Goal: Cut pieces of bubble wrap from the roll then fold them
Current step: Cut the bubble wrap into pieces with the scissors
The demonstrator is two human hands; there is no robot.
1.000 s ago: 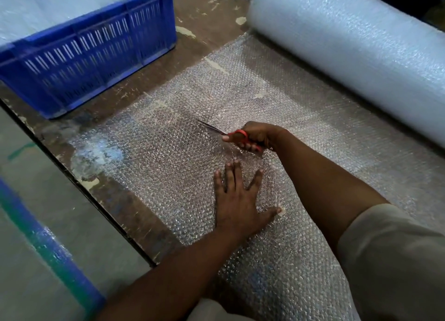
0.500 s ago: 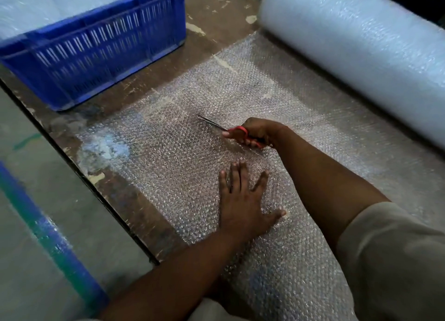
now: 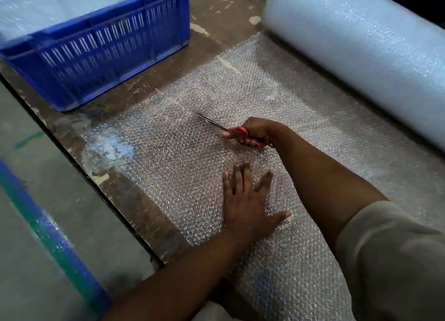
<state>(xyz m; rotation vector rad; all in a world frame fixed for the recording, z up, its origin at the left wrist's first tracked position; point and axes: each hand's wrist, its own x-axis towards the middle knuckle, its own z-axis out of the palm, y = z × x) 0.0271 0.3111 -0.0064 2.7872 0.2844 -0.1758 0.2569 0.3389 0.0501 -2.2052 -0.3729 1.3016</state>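
Worn brown table (image 3: 224, 35) (paint-flecked): blue crate (image 3: 101, 48), bubble-wrap roll (image 3: 356, 55), unrolled sheet (image 3: 187, 166).

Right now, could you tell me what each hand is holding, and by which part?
The right hand grips the scissors by their red handles. The left hand holds nothing; it presses flat on the bubble wrap sheet.

I am seeing a blue slatted crate (image 3: 101, 50) sitting on the far left part of the surface (image 3: 216, 14), whose brown top is showing scuffs and pale chipped patches. Pale, blurred material is filling the crate. Beyond the surface's dark left edge, a grey floor (image 3: 48, 200) is lying below, with a blue and green strip (image 3: 50, 234) running diagonally across it.
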